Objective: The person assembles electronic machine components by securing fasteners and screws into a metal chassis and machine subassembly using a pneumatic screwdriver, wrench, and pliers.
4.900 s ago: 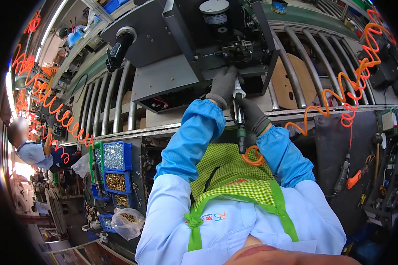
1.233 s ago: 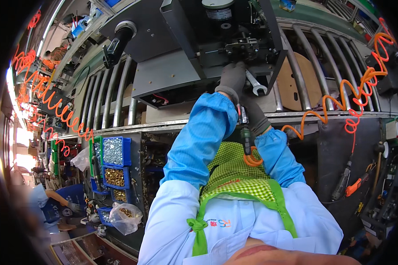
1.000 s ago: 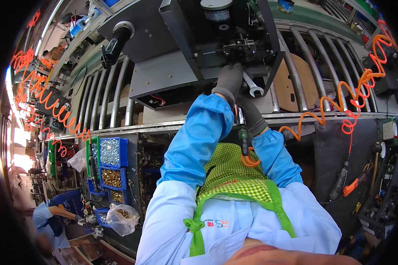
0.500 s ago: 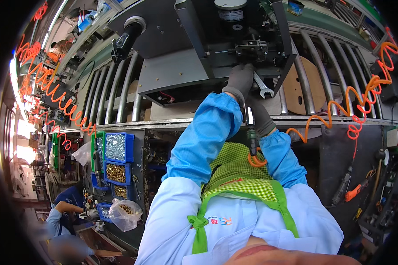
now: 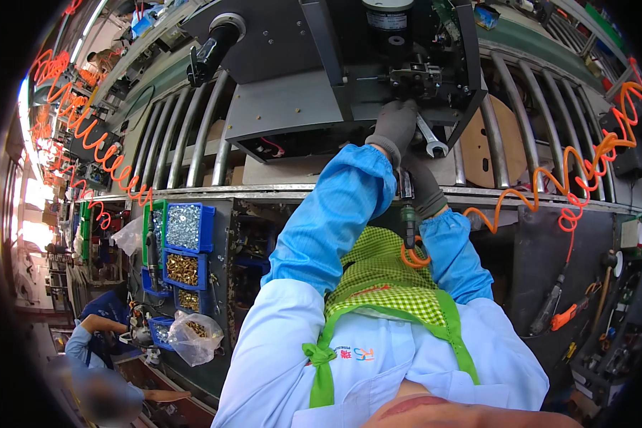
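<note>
left hand point(image 5: 394, 128) reaches into machine point(image 5: 285, 103), wrench point(image 5: 427, 131) just beside; fingers hidden, can't tell grip. right hand point(image 5: 425, 189) is clamped on air tool point(image 5: 408, 216), orange hose point(image 5: 414, 261) below.

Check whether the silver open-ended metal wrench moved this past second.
No, the wrench shows no clear shift against the dark grey, boxy metal machine.
</note>
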The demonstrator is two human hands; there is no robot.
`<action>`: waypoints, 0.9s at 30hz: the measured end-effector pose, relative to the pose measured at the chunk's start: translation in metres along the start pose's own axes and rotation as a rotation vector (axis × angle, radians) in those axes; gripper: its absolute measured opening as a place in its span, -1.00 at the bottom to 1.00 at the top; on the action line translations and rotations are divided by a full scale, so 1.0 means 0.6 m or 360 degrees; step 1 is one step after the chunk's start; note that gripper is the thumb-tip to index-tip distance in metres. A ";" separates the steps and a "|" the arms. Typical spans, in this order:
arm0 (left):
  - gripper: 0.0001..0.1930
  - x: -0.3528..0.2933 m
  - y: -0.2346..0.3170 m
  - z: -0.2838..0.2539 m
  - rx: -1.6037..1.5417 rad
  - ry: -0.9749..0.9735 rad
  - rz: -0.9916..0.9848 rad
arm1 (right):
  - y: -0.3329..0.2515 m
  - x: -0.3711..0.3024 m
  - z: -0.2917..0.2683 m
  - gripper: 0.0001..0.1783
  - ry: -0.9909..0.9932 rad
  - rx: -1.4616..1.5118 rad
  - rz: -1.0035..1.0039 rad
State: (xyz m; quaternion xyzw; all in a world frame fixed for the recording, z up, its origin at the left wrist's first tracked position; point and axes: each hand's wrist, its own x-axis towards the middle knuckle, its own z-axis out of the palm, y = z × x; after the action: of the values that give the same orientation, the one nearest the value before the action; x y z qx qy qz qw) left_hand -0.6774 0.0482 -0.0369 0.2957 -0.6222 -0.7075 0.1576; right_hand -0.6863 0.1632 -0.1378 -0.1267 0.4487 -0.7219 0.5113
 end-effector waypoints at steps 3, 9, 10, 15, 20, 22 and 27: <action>-0.69 0.017 -0.020 -0.004 0.0227 0.0041 0.0169 | -0.010 -0.007 0.015 -0.64 0.0049 -0.0043 0.0019; -0.67 -0.013 0.013 -0.001 0.0151 0.0028 -0.0022 | -0.014 -0.021 0.040 -0.63 0.0180 0.0196 -0.0018; -0.68 -0.023 0.018 -0.001 0.0023 -0.0018 0.0009 | -0.017 -0.030 0.037 -0.63 0.0184 0.0199 -0.0019; -0.72 -0.048 0.006 -0.003 -0.0002 -0.0039 0.0208 | 0.021 0.002 -0.002 -0.64 0.0180 -0.0773 -0.0391; -0.73 -0.083 -0.025 0.002 -0.0043 -0.0187 0.0225 | 0.060 0.031 -0.098 -0.66 0.0086 -0.2040 -0.1328; -0.72 -0.091 -0.034 -0.012 -0.0056 -0.0210 0.0185 | 0.020 -0.034 -0.024 -0.67 0.0010 -0.2172 -0.1318; -0.71 -0.099 -0.018 -0.018 -0.0025 -0.0385 0.0391 | 0.020 -0.045 -0.027 -0.62 0.0003 0.0037 -0.0273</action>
State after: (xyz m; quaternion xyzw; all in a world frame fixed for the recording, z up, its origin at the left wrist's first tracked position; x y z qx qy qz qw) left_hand -0.6231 0.0770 -0.0349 0.1288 -0.6625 -0.7182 0.1692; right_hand -0.6770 0.1936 -0.1489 -0.1581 0.4283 -0.7684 0.4485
